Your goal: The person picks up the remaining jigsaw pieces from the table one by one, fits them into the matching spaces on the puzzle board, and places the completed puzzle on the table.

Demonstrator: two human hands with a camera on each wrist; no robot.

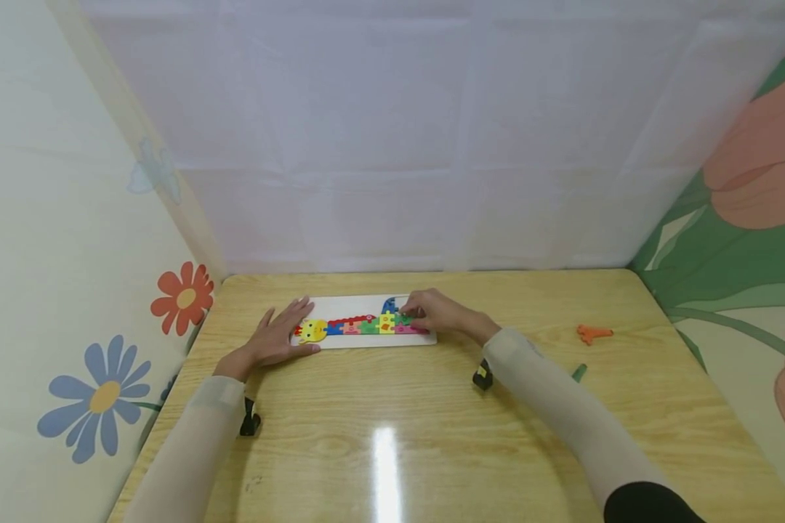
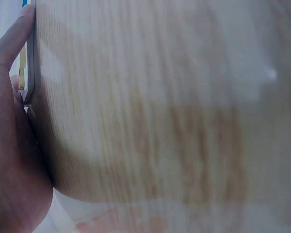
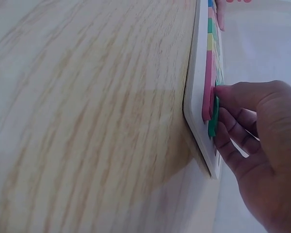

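A white puzzle board (image 1: 347,306) lies across the table, bearing a giraffe of coloured jigsaw pieces. Its yellow head piece (image 1: 312,331) is at the left end, and a blue piece (image 1: 388,305) stands up near the right. My left hand (image 1: 276,338) rests at the board's left end, thumb and fingers spread along its two long edges. At the right end, my right hand (image 1: 437,311) pinches a green puzzle piece (image 3: 214,127) between thumb and fingers. In the right wrist view that piece sits right against the pink piece (image 3: 208,92) on the board.
An orange puzzle piece (image 1: 592,333) lies on the wooden table (image 1: 340,407) to the right. Nearer, a green piece (image 1: 579,373) shows partly behind the right sleeve. Black wrist-worn devices (image 1: 250,420) hang under both wrists. A white backdrop (image 1: 392,145) rises behind the table.
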